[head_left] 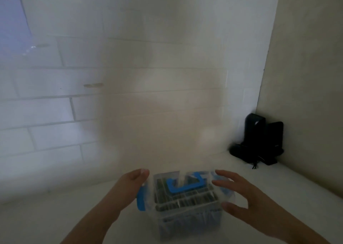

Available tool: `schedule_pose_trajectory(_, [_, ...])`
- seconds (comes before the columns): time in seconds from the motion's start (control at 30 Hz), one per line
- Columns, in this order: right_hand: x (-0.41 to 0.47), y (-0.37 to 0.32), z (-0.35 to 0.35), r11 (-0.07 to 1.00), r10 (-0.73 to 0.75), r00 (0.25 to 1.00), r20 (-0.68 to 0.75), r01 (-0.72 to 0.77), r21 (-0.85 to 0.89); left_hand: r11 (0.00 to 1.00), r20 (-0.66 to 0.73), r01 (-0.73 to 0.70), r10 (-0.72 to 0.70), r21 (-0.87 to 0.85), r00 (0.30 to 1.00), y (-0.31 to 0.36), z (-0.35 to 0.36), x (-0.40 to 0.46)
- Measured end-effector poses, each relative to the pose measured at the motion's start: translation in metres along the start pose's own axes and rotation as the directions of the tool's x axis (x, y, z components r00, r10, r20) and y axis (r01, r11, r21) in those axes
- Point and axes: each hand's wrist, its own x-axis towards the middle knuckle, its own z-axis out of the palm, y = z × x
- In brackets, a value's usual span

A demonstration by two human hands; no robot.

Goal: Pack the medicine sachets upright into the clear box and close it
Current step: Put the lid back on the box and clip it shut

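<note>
The clear box [189,223] stands on the white counter at the bottom middle, its clear lid on top with a blue handle [182,185] lying flat. Dark medicine sachets [185,200] stand upright in rows inside, seen blurred through the plastic. My left hand [130,188] presses against the box's left side by the blue side latch [141,199]. My right hand [241,195] has its fingers spread, fingertips at the box's right edge over the other blue latch. The picture is blurred, so I cannot tell whether the latches are snapped.
A white tiled wall rises behind the counter. A beige side wall closes the right. In that corner stand black devices [258,140] with a short cable. The counter [46,216] stretches left of the box.
</note>
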Motion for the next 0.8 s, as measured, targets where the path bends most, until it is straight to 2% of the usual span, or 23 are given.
schedule_pose_trajectory(0.23, [-0.003, 0.001, 0.014, 0.994, -0.053, 0.973, -0.224, 0.031, -0.102, 0.993, -0.065, 0.118, -0.12, -0.031, 0.991, 0.004, 0.004, 0.006])
schedule_pose_trajectory(0.3, [-0.007, 0.002, 0.02, 0.997, -0.022, 0.966, -0.256, 0.002, -0.078, 0.984, -0.068, 0.162, -0.167, -0.076, 0.984, 0.003, 0.006, 0.007])
schedule_pose_trajectory(0.43, [-0.006, -0.003, 0.024, 0.993, 0.117, 0.955, -0.274, -0.11, 0.041, 0.979, -0.077, 0.159, -0.17, -0.128, 0.982, 0.0, 0.006, -0.001])
schedule_pose_trajectory(0.53, [-0.003, -0.005, 0.022, 0.976, 0.199, 0.945, -0.259, -0.167, 0.141, 0.941, 0.036, 0.186, -0.183, -0.283, 0.982, -0.003, 0.007, -0.018])
schedule_pose_trajectory(0.6, [-0.002, -0.006, 0.023, 0.928, 0.312, 0.933, -0.178, -0.259, 0.269, 0.907, 0.098, 0.188, -0.163, -0.377, 0.982, -0.009, 0.007, -0.028])
schedule_pose_trajectory(0.73, [0.007, -0.011, 0.025, 0.836, 0.502, 0.83, -0.243, -0.394, 0.381, 0.889, 0.09, 0.152, -0.125, -0.432, 0.988, -0.017, 0.009, -0.042])
schedule_pose_trajectory(0.8, [0.015, -0.013, 0.026, 0.72, 0.638, 0.755, -0.149, -0.517, 0.464, 0.915, 0.018, 0.102, -0.103, -0.39, 0.994, -0.015, 0.012, -0.043])
